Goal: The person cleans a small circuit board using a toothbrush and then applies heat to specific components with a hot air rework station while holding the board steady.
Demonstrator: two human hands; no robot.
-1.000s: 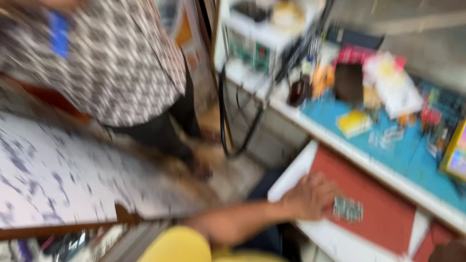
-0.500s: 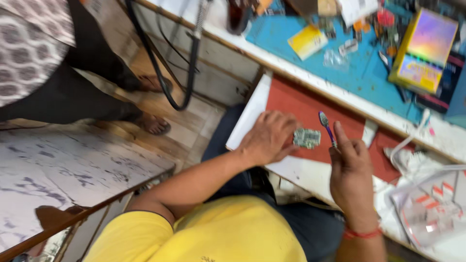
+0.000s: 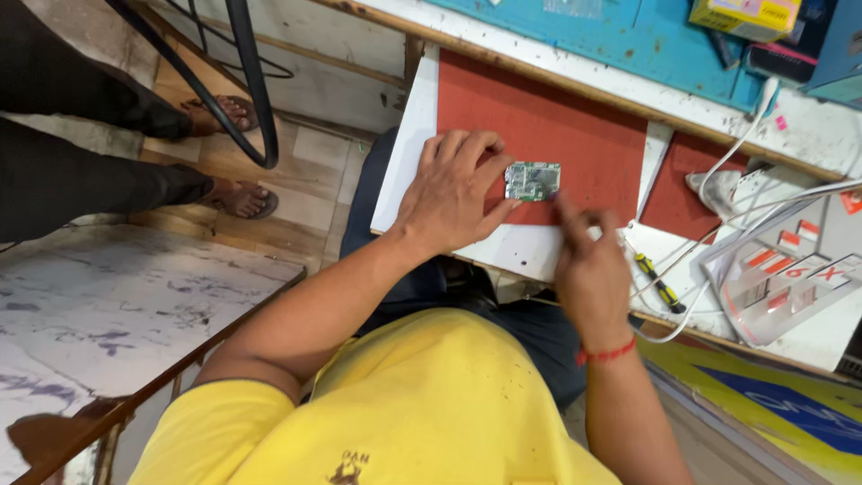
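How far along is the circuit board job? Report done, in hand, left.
Done: the small green circuit board lies bare on the red mat. In hand: the left hand grips its left edge; the right hand reaches its right corner, too blurred to show any tool. Left: no finished work shows on the board; the yellow-handled screwdriver lies untouched.

A small electronics repair workshop. A bare circuit board (image 3: 532,180) lies on a red mat (image 3: 548,126) on a worn white surface (image 3: 808,135), with a screwdriver (image 3: 657,283) and white cables (image 3: 718,260) at the right and a scuffed blue mat (image 3: 628,36) at the far edge.
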